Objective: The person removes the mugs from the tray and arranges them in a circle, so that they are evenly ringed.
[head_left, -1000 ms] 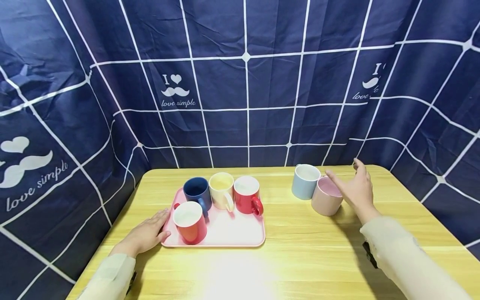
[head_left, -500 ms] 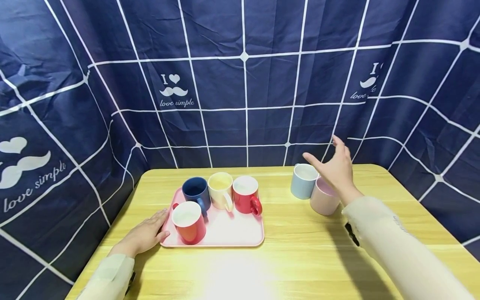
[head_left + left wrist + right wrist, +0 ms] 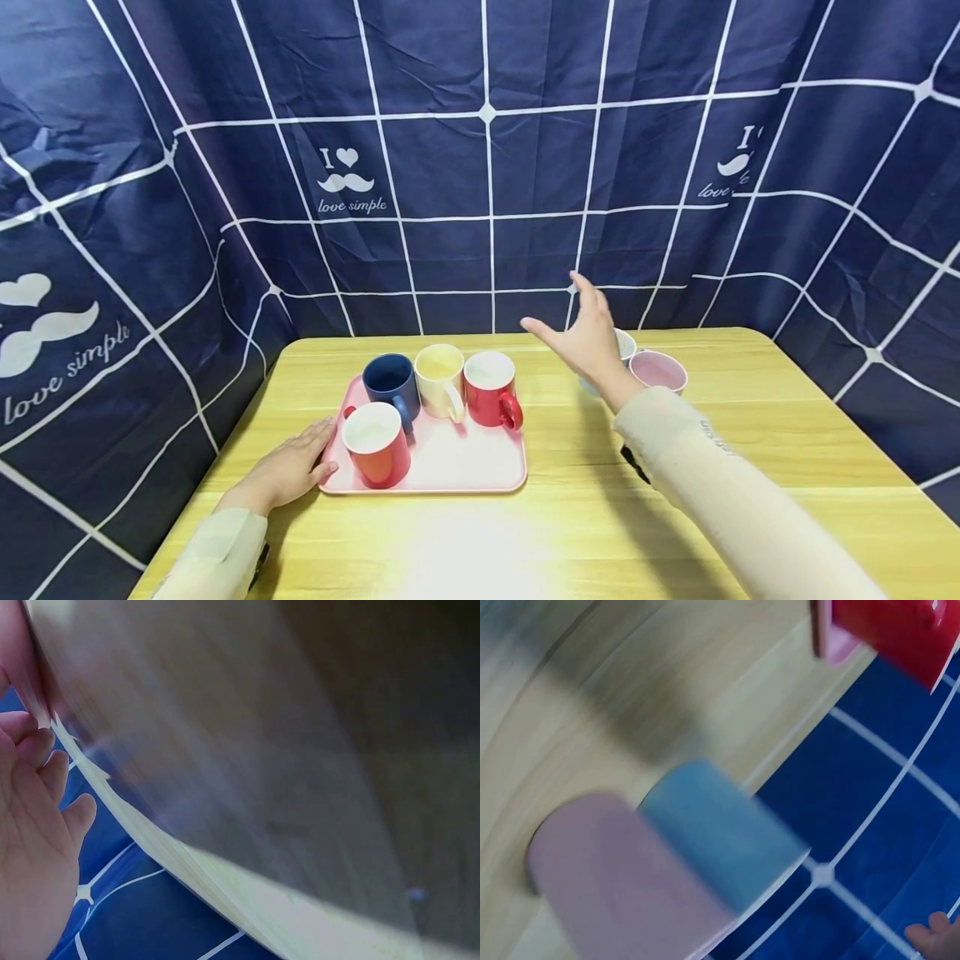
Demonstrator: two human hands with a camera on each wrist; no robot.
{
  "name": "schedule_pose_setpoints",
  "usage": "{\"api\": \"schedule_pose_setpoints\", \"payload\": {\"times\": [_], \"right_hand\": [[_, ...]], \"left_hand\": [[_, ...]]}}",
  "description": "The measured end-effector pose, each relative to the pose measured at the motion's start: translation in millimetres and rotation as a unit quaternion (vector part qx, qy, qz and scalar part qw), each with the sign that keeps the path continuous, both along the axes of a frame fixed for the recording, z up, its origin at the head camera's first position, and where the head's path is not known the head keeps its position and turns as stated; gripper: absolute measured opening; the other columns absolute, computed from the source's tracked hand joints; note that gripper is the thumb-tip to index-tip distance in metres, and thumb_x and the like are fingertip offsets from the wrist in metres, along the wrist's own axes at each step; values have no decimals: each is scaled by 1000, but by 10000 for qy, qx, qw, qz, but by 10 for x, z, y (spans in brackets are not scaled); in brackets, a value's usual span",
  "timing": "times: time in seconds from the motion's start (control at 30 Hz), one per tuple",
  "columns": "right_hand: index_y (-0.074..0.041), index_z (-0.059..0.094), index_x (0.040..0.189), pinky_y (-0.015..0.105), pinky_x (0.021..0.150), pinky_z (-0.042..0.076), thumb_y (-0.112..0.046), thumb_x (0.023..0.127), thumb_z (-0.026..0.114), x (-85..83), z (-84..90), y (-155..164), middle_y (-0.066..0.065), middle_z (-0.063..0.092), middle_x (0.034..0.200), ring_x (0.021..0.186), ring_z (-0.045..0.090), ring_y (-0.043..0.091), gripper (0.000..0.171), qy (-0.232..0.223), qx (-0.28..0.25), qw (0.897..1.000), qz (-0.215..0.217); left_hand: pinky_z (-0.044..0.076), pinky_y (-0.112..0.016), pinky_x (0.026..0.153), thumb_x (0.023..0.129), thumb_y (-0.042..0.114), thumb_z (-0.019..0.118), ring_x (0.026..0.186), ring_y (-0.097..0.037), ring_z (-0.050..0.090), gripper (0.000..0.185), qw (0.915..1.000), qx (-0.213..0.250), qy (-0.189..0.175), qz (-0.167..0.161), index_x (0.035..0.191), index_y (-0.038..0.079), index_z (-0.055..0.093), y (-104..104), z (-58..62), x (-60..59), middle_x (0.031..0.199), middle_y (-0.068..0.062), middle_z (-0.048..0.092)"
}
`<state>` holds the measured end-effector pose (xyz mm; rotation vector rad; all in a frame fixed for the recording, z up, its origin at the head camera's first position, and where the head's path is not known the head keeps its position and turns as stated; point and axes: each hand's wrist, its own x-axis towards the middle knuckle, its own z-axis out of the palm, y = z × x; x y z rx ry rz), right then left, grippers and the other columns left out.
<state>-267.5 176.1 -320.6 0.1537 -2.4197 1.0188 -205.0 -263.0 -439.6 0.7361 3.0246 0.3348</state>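
Note:
My left hand (image 3: 290, 467) rests at the left edge of a pink tray (image 3: 465, 467), fingers extended along its rim. On the tray stand a navy mug (image 3: 390, 385), a cream mug (image 3: 437, 392), a red mug (image 3: 487, 400) with its handle toward me, and a coral-red mug (image 3: 381, 450) in front. My right hand (image 3: 588, 337) is raised in the air right of the tray, thumb and fingers spread, holding nothing. It partly hides a light blue mug (image 3: 720, 832). Beside that mug stands a pink mug (image 3: 660, 371), partly behind the sleeve.
The wooden table (image 3: 465, 550) has a bright glare near its front. A navy curtain (image 3: 420, 250) with white lines hangs close behind and at both sides of the table.
My right hand has moved left, away from the pink mug, past the light blue mug and toward the tray, staying spread. The left hand, tray and mugs have not moved.

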Motion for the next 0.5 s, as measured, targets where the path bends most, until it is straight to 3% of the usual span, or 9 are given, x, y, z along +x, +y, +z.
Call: {"api": "schedule_pose_setpoints", "payload": {"times": [0.23, 0.5], "right_hand": [[-15, 31, 148, 53, 102, 35, -54, 71, 77, 43, -83, -408, 15, 38, 144, 130, 38, 31, 97, -69, -12, 9991, 424], [-23, 28, 149, 56, 98, 39, -59, 70, 76, 190, -139, -810, 9, 37, 145, 128, 41, 30, 99, -651, -123, 9939, 885]], "left_hand": [[33, -60, 101, 93, 32, 59, 130, -44, 37, 65, 9999, 19, 150, -68, 139, -9, 39, -21, -28, -22, 141, -28, 41], [31, -59, 102, 93, 32, 59, 131, -43, 35, 65, 10000, 27, 84, -21, 140, -8, 38, -24, -36, -19, 142, -27, 39]]}}
